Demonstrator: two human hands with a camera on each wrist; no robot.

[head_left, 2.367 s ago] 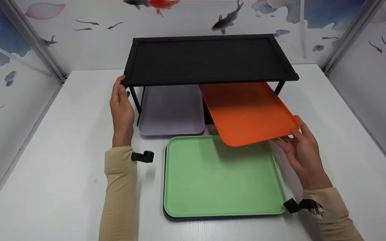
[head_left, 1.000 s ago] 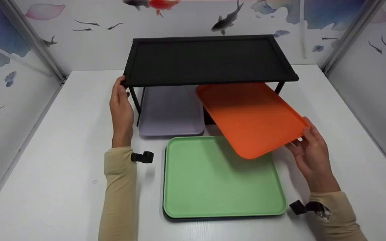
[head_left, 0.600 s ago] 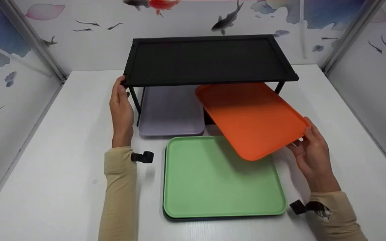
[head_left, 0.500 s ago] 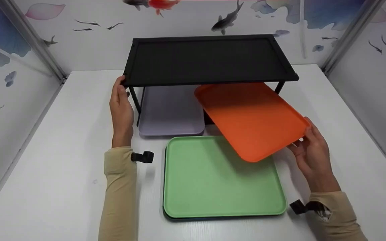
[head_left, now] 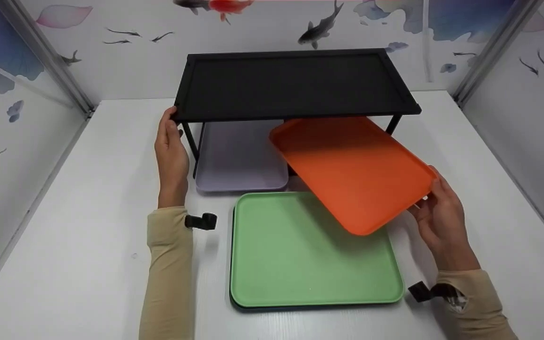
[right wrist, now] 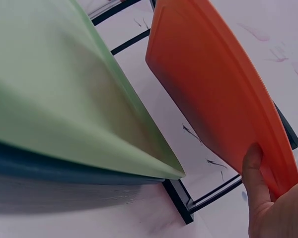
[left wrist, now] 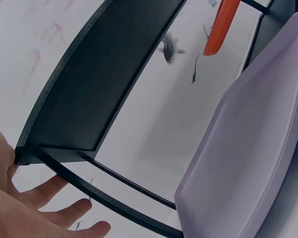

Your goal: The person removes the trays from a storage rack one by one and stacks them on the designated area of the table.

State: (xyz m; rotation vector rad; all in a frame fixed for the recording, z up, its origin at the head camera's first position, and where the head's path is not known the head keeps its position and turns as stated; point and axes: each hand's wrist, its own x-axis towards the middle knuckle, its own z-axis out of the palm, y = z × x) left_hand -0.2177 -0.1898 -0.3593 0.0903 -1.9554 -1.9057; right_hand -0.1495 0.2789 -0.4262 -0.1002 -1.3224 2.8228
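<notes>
In the head view my left hand [head_left: 173,151] holds the front left corner of a black rack [head_left: 295,85], with its other fingers spread beside the leg in the left wrist view. My right hand [head_left: 442,217] pinches the right edge of an orange tray [head_left: 361,174], thumb on its upper face. That tray is tilted, its far end under the rack top and its near corner above a green tray [head_left: 310,255]. A lilac tray [head_left: 243,156] lies under the rack's left half, its far part hidden by the rack top.
Beneath the green tray lies a dark blue tray [right wrist: 79,171], showing as a rim. Everything stands on a white table [head_left: 78,226], with printed walls [head_left: 262,28] at the back and sides. Rack legs [head_left: 189,141] stand near both trays at the back.
The orange tray has come further out toward me and turned, its near corner dropping lower and its far left corner shifting left over the lilac tray. My left hand stays put.
</notes>
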